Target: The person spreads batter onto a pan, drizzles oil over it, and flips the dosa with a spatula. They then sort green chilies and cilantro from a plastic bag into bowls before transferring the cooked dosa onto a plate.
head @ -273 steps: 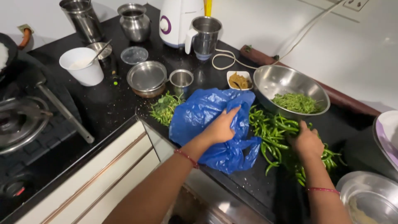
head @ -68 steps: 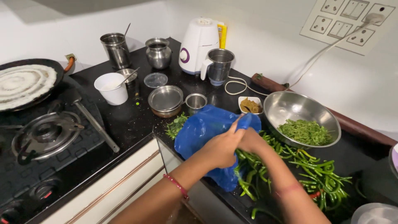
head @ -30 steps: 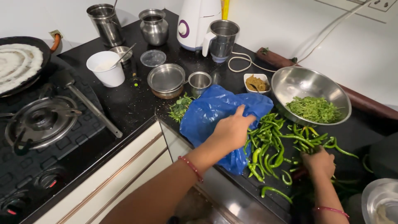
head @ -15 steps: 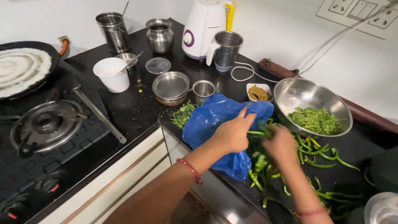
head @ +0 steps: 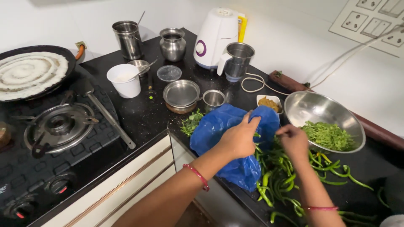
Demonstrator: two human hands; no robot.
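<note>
Head view: left hand (head: 239, 138) grips blue bag (head: 219, 130) mouth, right hand (head: 294, 141) at 3 o'clock pinches chillies (head: 280, 176); bag overhangs counter (head: 143, 120) edge, contents may spill.

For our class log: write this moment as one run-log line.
left hand: grips crumpled blue plastic bag | right hand: pinches long green chillies | round steel bowl: chopped greens

A white wall (head: 294, 46) with a socket panel (head: 370, 25) rises beyond the hands; black countertop (head: 143, 117) and pale cabinet fronts (head: 126, 185) lie left of them.
</note>
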